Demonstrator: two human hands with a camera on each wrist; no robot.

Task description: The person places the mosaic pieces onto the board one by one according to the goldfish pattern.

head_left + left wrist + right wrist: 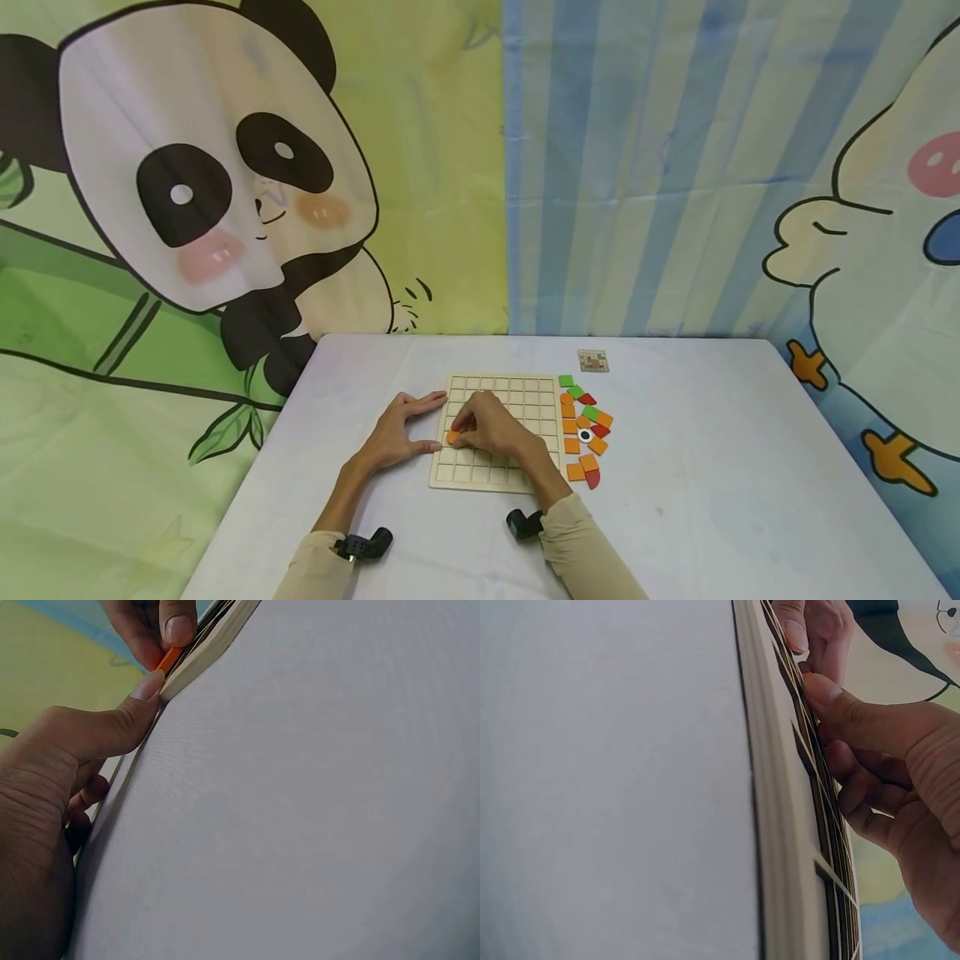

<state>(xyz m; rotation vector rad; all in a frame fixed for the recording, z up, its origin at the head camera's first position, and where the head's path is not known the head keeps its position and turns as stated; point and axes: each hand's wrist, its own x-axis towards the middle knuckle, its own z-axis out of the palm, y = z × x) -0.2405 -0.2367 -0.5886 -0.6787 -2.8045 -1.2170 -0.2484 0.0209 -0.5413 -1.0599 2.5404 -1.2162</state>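
Observation:
A pale wooden grid board (480, 486) with square cells lies flat on the white table. My right hand (491, 425) reaches over it and pinches an orange round tile (452, 437) at a cell in the leftmost column. In the left wrist view the orange tile (170, 658) shows edge-on, tilted, between thumb and fingers. At the board's left edge rests my left hand (393, 433), thumb and forefinger spread apart with their tips at the rim. Its thumb (112, 731) sits close to the tile. The right hand hides several cells in the middle.
Right of the board lies a loose cluster of orange tiles (572, 446), green tiles (566, 381), red pieces (592, 479) and a white eye-like disc (585, 435). A small patterned card (593, 361) is near the table's back edge. Printed curtains (600, 208) hang behind.

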